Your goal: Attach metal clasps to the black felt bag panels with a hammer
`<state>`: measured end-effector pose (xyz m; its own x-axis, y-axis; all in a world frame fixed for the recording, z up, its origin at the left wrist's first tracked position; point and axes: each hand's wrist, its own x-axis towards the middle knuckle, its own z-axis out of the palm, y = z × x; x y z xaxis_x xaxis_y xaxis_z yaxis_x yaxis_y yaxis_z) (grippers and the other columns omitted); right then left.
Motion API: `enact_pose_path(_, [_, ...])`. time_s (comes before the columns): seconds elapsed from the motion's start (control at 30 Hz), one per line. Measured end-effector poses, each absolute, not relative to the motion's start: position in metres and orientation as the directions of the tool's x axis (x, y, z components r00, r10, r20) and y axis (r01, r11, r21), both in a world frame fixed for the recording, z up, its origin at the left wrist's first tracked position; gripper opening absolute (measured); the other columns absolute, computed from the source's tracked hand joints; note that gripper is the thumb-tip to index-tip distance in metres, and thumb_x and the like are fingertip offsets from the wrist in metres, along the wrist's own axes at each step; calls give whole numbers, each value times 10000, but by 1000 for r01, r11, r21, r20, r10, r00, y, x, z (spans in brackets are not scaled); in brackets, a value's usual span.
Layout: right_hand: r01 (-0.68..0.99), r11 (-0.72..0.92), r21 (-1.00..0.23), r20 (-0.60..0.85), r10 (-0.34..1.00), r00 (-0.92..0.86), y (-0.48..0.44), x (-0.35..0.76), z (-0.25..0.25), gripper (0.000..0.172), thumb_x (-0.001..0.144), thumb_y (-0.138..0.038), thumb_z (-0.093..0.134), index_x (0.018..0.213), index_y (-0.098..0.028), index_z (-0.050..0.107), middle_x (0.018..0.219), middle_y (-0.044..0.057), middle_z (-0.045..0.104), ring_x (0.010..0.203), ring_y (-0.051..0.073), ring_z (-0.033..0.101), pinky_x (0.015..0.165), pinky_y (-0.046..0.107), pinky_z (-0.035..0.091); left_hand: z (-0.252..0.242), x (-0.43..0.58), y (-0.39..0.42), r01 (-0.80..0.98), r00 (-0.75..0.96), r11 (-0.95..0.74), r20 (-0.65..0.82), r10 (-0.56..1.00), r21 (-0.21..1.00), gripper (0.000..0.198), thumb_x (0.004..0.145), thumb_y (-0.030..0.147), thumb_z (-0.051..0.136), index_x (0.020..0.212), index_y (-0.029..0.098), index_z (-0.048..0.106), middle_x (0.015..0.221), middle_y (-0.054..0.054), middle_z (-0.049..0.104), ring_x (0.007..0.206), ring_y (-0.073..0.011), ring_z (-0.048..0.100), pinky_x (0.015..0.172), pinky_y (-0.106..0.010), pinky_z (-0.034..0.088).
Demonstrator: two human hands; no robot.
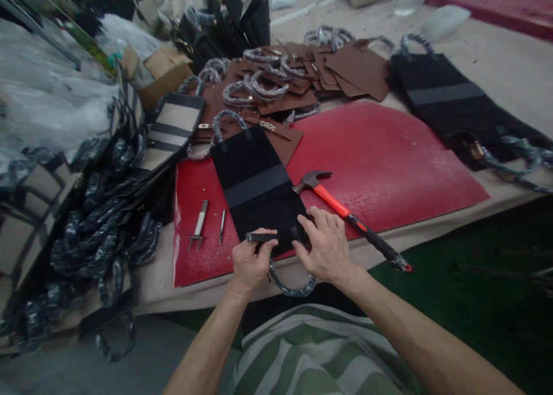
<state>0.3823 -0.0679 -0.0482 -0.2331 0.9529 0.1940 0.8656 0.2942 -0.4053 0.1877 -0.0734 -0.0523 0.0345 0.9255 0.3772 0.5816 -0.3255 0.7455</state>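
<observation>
A black bag panel [257,167] with a grey band across it lies on the red mat, a plastic-wrapped handle at each end. My left hand [251,261] is closed around a short dark metal punch [260,237], held tilted over the panel's near edge. Beside it, my right hand [326,244] rests with fingers apart on the panel's near right corner, by the handle tab. The near handle [294,288] hangs over the table edge between my hands. A claw hammer [341,208] with an orange and black grip lies right of the panel.
On the red mat [384,153] lie a pronged tool [199,225] and a thin metal rod [222,227]. Brown bag panels [358,67] are heaped behind. Black panels with wrapped handles [95,234] crowd the left; more black panels [449,90] lie at right.
</observation>
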Motion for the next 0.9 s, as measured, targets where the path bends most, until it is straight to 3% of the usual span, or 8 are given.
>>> enact_pose_path(0.43, [860, 291, -418, 195, 954, -228, -68, 383, -46, 513, 838, -394, 600, 1285, -144, 573, 1348, 189, 494, 1169, 355, 434, 989, 480, 297, -50, 195, -71, 655, 125, -417, 454, 882, 630, 96, 888, 211, 632, 970, 191, 677, 929, -41, 769, 856, -178, 742, 787, -277, 605])
enact_pose_path(0.77, [823, 354, -444, 204, 935, -292, -65, 394, -37, 476, 835, -416, 649, 1227, -153, 586, 1294, 166, 534, 1137, 333, 467, 962, 442, 342, -47, 197, -69, 646, 137, -406, 425, 895, 647, 83, 892, 211, 614, 960, 196, 659, 908, -37, 757, 833, -171, 733, 772, -271, 586])
enact_pose_path(0.9, [908, 274, -317, 234, 950, -205, -58, 428, -20, 370, 874, -353, 614, 1175, -139, 588, 1272, 185, 542, 1108, 339, 485, 889, 430, 381, -48, 200, -69, 657, 122, -386, 414, 902, 647, 87, 879, 213, 614, 960, 205, 647, 888, -34, 753, 790, -170, 728, 732, -264, 581])
